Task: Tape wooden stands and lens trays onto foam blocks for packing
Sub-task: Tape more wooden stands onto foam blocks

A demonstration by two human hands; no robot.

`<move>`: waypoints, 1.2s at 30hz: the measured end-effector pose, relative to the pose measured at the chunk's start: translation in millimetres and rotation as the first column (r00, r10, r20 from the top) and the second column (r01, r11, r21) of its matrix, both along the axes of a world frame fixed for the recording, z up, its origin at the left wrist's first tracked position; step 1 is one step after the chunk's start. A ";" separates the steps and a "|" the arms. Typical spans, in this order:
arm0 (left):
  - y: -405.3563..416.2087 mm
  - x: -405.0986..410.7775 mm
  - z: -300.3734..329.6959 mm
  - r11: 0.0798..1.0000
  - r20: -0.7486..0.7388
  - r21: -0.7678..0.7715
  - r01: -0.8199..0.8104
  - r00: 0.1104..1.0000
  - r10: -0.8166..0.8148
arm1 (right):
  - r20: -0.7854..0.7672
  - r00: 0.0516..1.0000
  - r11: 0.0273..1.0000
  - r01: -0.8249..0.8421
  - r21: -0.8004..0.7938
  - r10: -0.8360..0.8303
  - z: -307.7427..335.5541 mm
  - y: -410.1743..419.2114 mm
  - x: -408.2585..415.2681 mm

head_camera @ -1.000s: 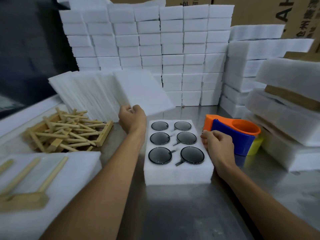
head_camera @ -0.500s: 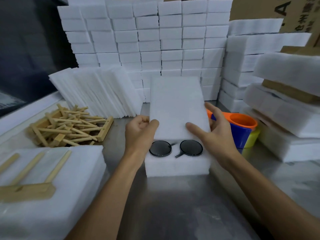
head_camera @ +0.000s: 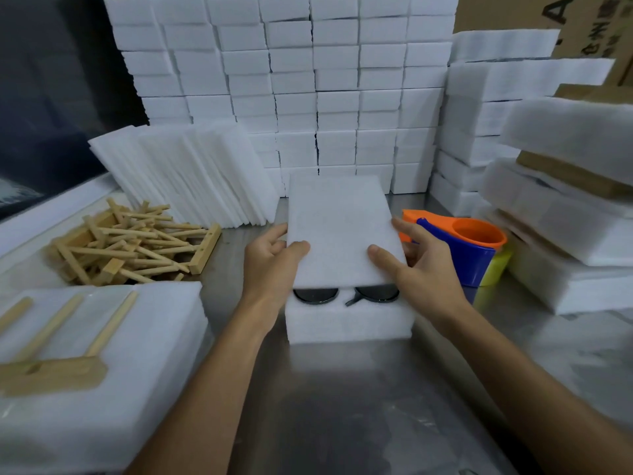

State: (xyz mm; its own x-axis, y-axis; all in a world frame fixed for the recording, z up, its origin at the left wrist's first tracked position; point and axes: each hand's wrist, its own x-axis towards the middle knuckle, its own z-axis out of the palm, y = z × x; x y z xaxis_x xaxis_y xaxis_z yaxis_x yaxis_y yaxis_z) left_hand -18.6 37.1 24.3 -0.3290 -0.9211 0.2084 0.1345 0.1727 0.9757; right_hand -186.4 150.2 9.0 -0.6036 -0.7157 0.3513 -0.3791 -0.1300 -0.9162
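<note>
A white foam lens tray (head_camera: 349,323) lies on the steel table in front of me. Two dark round lenses (head_camera: 317,295) show at its near edge. A thin white foam sheet (head_camera: 342,231) covers the rest of the tray, tilted slightly up at the back. My left hand (head_camera: 274,265) holds the sheet's left edge, thumb on top. My right hand (head_camera: 421,269) holds its right edge, thumb on top and fingers spread along the side. At the lower left, a wooden stand (head_camera: 51,368) lies on a foam block (head_camera: 102,389).
A pile of loose wooden stands (head_camera: 133,245) lies at the left. Thin foam sheets (head_camera: 185,176) lean behind it. An orange and blue tape dispenser (head_camera: 459,248) stands right of the tray. Stacked foam blocks (head_camera: 308,80) line the back and packed blocks (head_camera: 565,217) the right.
My left hand pulled a foam sheet from the leaning row and both hands brought it over the lens tray. It now sits lower and covers all but the nearest two lenses.
</note>
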 end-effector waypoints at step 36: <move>-8.3 5.2 -20.4 0.999 0.009 0.042 -0.003 1.000 0.003 | 0.142 0.961 0.947 -0.260 0.191 0.236 -7.5 2.5 -15.7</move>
State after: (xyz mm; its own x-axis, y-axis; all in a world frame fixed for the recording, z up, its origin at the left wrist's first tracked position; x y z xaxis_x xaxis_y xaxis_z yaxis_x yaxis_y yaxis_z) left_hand -13.4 28.8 3.9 -0.3278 -0.9299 0.1666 0.1255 0.1320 0.9833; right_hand -202.1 152.7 1.5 -0.4254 -0.8971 0.1192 -0.2490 -0.0107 -0.9685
